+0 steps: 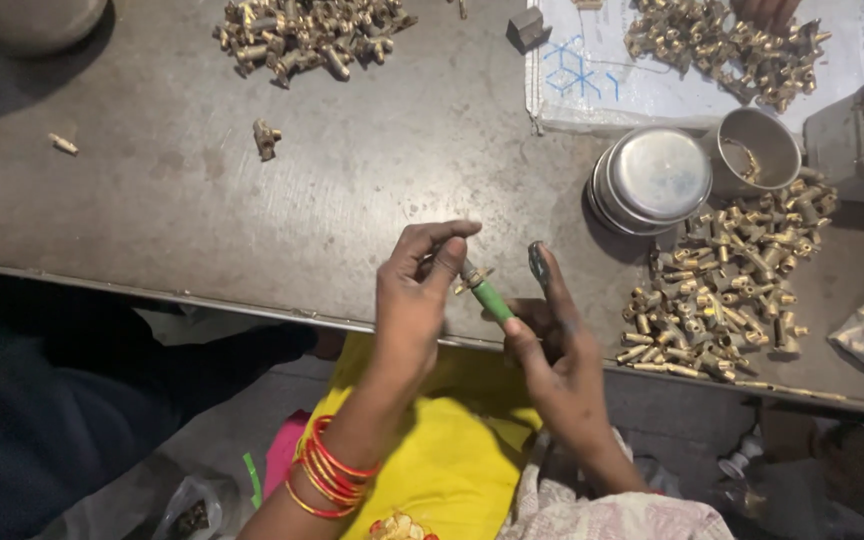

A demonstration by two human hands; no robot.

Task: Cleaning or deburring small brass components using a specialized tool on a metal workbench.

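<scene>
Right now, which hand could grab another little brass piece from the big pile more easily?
Probably the right hand. It sits next to the big pile of brass fittings, though it grips the green-handled tool. The left hand is farther away and pinches a small brass fitting at the tool's tip.

A stack of red and gold bangles [327, 470] rings the left wrist. Yellow cloth [442, 440] covers the lap. A pale patterned sleeve [612, 515] ends the right forearm.

One head-worn view, looking steeply down

We look from above and close onto the near edge of the bench [252, 220], facing away from our lap, with both hands centred low in the picture.
</scene>
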